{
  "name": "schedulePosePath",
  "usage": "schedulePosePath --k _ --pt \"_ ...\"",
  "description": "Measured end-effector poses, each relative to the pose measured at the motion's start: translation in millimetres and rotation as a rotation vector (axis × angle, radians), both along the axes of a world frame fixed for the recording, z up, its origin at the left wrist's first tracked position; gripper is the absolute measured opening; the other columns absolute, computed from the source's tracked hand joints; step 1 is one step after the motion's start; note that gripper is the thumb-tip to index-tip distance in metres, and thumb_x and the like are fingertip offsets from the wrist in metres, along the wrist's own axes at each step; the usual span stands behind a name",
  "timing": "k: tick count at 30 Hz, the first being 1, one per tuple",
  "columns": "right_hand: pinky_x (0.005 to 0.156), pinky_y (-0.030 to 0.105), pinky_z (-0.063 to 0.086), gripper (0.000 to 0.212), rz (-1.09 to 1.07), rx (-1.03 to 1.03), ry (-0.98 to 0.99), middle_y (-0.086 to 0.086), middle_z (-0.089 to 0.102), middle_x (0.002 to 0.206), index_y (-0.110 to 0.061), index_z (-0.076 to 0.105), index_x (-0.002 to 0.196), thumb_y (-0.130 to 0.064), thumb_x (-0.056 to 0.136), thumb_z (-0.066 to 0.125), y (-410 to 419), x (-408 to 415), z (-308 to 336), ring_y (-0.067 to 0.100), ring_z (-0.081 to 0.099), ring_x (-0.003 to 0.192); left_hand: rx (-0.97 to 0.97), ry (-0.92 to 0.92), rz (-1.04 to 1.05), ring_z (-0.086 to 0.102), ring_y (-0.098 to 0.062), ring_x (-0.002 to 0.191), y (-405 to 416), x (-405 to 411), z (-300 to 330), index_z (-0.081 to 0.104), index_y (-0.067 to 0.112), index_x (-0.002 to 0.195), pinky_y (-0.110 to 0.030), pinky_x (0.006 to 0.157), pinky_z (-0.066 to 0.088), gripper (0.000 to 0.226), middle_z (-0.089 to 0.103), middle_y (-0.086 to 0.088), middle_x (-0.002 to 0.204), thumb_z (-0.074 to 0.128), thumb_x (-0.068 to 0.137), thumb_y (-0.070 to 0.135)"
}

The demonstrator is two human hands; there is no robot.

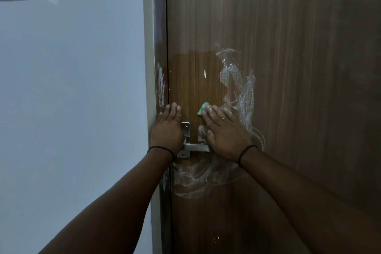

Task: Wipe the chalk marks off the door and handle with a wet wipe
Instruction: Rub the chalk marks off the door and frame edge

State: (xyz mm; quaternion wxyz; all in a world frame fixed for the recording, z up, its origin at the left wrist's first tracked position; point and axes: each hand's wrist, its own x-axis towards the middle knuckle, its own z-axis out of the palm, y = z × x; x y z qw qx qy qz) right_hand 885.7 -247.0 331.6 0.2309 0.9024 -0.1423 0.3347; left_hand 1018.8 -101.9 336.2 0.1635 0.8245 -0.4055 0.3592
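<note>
Beside a pale wall stands the brown wooden door, shut against its frame; all places below are given from the metal handle. Above the handle, a darker, damp-looking patch reads as already wiped, with only a small white fleck left in it. Chalk marks remain thick up and to the right of the handle, more loop below it, and a streak runs along the frame to the upper left. The handle plate shows a pale smear just to its right, so the handle itself appears not yet cleaned. By this evidence the task is judged under halfway done. Left of the handle, the left hand lies flat with straight fingers, bracing across the door edge and frame and holding nothing. Just above and right of the handle, the right hand presses flat on the door, fingers extended over the green wet wipe, whose corner shows past the fingertips. Each wrist carries a thin black band.
</note>
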Motion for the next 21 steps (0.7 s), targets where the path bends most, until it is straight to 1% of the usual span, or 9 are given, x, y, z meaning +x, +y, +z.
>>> schedulePosePath --k 2,5,7,8,10,12,16,18,21 --pt "0.123 0.039 0.003 0.063 0.014 0.036 -0.024 0.005 0.009 0.164 -0.013 0.012 0.155 -0.040 0.098 0.014 13.3 12.3 2.7 0.017 0.002 0.151 0.012 0.004 0.001 0.004 -0.023 0.150 0.6 -0.1 -1.3 0.009 0.011 0.154 -0.040 0.121 0.013 0.062 0.006 -0.006 0.163 0.036 0.098 0.019" --pt "0.122 0.038 0.005 0.063 0.085 -0.008 0.103 0.003 0.012 0.163 -0.015 0.015 0.155 -0.040 0.098 0.021 21.7 18.6 -8.7 0.016 0.006 0.151 0.003 0.022 0.001 0.005 -0.023 0.150 -0.3 -2.5 -1.3 0.010 0.010 0.154 -0.041 0.121 0.014 0.062 0.008 -0.007 0.163 0.036 0.099 0.021" --pt "0.122 0.039 0.005 0.061 0.057 -0.048 0.137 0.003 0.013 0.163 -0.016 0.015 0.155 -0.039 0.099 0.019 7.2 -0.3 -8.6 0.016 0.008 0.151 0.004 0.028 0.005 0.005 -0.023 0.150 -0.1 -4.4 0.2 0.010 0.011 0.154 -0.041 0.121 0.015 0.063 0.008 -0.007 0.163 0.039 0.098 0.021" --pt "0.123 0.039 0.004 0.061 0.026 -0.042 0.106 0.004 0.012 0.163 -0.016 0.013 0.155 -0.040 0.099 0.015 -2.5 -9.9 -6.3 0.017 0.007 0.151 0.001 0.041 0.005 0.006 -0.024 0.150 -0.8 -6.0 1.5 0.011 0.010 0.154 -0.041 0.121 0.015 0.064 0.009 -0.007 0.163 0.040 0.098 0.021" --pt "0.123 0.040 0.004 0.065 -0.054 0.027 -0.027 0.005 0.007 0.164 -0.014 0.009 0.156 -0.042 0.097 0.006 -15.7 -21.4 1.4 0.018 0.002 0.151 -0.043 0.057 -0.002 0.009 -0.024 0.149 -5.5 -11.6 3.8 0.015 0.009 0.153 -0.041 0.121 0.014 0.062 0.013 -0.008 0.162 0.041 0.098 0.022" --pt "0.123 0.040 0.002 0.067 -0.047 0.108 -0.084 0.006 0.002 0.164 -0.012 0.007 0.156 -0.044 0.097 0.005 -8.9 -14.8 5.8 0.018 -0.002 0.151 -0.087 0.067 -0.027 0.011 -0.024 0.149 -13.8 -20.5 5.1 0.018 0.009 0.152 -0.040 0.120 0.012 0.058 0.017 -0.009 0.161 0.038 0.099 0.021" --pt "0.123 0.038 0.002 0.063 -0.001 0.024 0.064 0.004 0.004 0.164 -0.015 0.007 0.156 -0.043 0.099 0.010 -8.1 -18.2 -17.4 0.016 -0.001 0.151 -0.105 0.065 -0.078 0.011 -0.024 0.149 -24.1 -27.8 -5.8 0.016 0.009 0.153 -0.039 0.121 0.015 0.057 0.016 -0.010 0.161 0.032 0.099 0.019" --pt "0.123 0.036 0.000 0.061 -0.055 0.038 0.006 0.003 0.004 0.164 -0.017 0.005 0.156 -0.041 0.099 0.008 -24.7 -34.4 -15.4 0.015 -0.001 0.151 -0.087 0.059 -0.082 0.006 -0.023 0.150 -22.6 -22.1 -13.0 0.011 0.011 0.154 -0.039 0.121 0.012 0.058 0.009 -0.008 0.162 0.032 0.100 0.018" --pt "0.123 0.038 0.001 0.064 -0.108 0.134 -0.183 0.007 0.006 0.164 -0.012 0.008 0.155 -0.040 0.098 0.007 -27.2 -23.3 7.8 0.019 0.001 0.151 -0.058 0.047 -0.079 0.003 -0.023 0.150 -20.2 -17.2 -21.5 0.007 0.012 0.154 -0.039 0.122 0.010 0.059 0.005 -0.007 0.163 0.031 0.101 0.019"
